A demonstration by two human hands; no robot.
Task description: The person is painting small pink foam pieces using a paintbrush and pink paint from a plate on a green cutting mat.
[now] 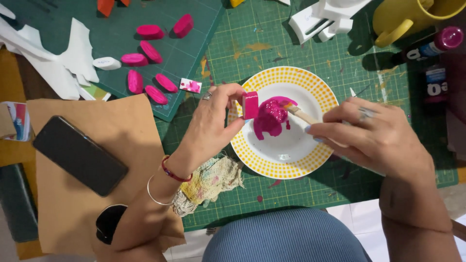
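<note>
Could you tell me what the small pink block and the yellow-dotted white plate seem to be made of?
Small pink block: probably foam or wood under wet, glossy pink paint; coating hides it. Yellow-dotted white plate: likely glazed ceramic, smooth, shiny.

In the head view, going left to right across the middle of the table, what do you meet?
Black phone → stained rag → left hand → pink painted block → pink paint puddle on the yellow-rimmed plate → brush → right hand.
</note>
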